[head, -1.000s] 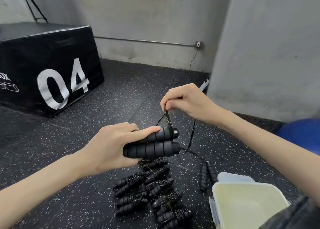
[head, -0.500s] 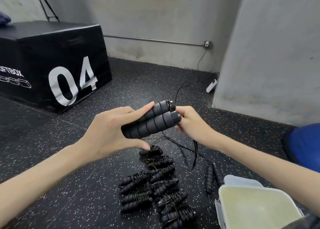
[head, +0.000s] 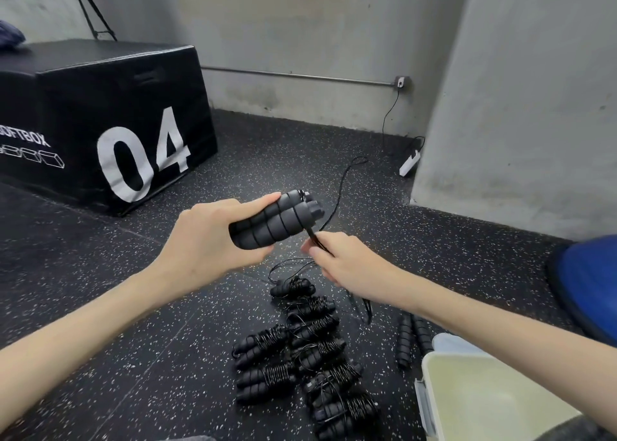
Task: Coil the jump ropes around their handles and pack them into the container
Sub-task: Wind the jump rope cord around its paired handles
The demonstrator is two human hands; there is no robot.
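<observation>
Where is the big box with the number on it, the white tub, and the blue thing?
black box (head: 110, 106), head view, on its dark front face above the 04.
white tub (head: 480, 404), head view, on its bare inside wall.
blue thing (head: 591, 273), head view, on its blue surface.

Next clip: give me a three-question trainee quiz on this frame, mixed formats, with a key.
1. True or false: the container already holds coiled ropes.
2. Which hand grips the pair of handles? A. left hand B. right hand
3. Fill in: the right hand pinches the ___ just below the handle ends.

Key: 1. False; what shows of its inside is bare, and the coiled ropes lie on the floor. 2. A. 3. Cord.
</observation>
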